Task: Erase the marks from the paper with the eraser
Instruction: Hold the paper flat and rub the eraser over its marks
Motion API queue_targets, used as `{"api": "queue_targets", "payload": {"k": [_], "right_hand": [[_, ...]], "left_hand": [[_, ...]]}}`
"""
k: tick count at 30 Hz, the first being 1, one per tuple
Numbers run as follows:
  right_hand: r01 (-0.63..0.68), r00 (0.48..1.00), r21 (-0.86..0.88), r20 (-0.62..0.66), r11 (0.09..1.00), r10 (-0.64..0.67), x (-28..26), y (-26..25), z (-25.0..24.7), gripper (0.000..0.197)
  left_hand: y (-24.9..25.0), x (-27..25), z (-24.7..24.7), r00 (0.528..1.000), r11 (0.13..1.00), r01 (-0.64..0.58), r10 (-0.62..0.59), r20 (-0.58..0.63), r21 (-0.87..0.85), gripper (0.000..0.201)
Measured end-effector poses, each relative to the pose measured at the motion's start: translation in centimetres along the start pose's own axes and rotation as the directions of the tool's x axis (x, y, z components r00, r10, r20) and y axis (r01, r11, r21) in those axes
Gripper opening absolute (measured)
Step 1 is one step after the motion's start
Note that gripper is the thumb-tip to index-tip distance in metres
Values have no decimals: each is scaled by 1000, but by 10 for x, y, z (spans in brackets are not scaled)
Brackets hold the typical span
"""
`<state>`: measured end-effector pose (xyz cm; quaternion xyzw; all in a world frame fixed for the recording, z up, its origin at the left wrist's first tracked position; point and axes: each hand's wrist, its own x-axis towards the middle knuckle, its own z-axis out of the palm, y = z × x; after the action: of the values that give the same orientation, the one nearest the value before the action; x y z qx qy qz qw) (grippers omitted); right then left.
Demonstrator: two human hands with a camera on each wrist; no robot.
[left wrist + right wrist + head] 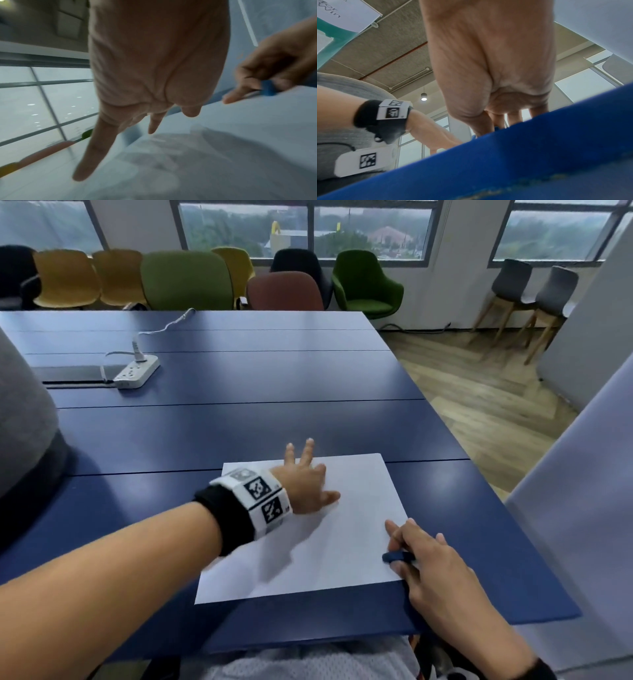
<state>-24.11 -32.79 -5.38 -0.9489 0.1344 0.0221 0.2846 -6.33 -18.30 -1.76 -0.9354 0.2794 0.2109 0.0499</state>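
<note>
A white sheet of paper (342, 535) lies on the blue table (239, 422) near its front edge. I see no marks on it in the head view. My left hand (305, 484) is over the paper's far left part with fingers spread and straight; it is motion-blurred. My right hand (421, 556) rests at the paper's right edge and pinches a small dark blue eraser (397, 557) between thumb and fingers, index finger stretched out. The left wrist view shows the eraser (268, 88) in the right hand (267, 75) above the paper (223, 155).
A white power strip (137, 373) with its cable lies at the table's far left beside a dark flat device (72, 373). Several chairs (185, 280) stand behind the table. A grey-clad person (24, 419) sits at the left edge. The table's right edge (479, 474) drops to wooden floor.
</note>
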Motion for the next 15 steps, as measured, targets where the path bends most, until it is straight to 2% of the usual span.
{"api": "queue_targets", "payload": {"k": [4, 7, 9, 12, 15], "right_hand": [[31, 999, -5, 11, 1000, -31, 1, 4, 0, 37], [93, 995, 48, 33, 995, -95, 2, 2, -16, 24], [149, 989, 98, -39, 984, -146, 12, -1, -33, 16], [175, 970, 110, -190, 978, -152, 43, -12, -64, 12], [166, 974, 127, -175, 978, -142, 82, -26, -79, 5]], "left_hand": [[-4, 16, -8, 997, 999, 19, -21, 77, 28, 90], [-6, 15, 2, 995, 999, 20, -24, 93, 44, 96], [-8, 10, 4, 996, 999, 7, -10, 86, 37, 99], [-10, 7, 5, 997, 999, -9, 6, 83, 32, 100], [-12, 9, 4, 997, 999, -9, 6, 80, 37, 104]]}}
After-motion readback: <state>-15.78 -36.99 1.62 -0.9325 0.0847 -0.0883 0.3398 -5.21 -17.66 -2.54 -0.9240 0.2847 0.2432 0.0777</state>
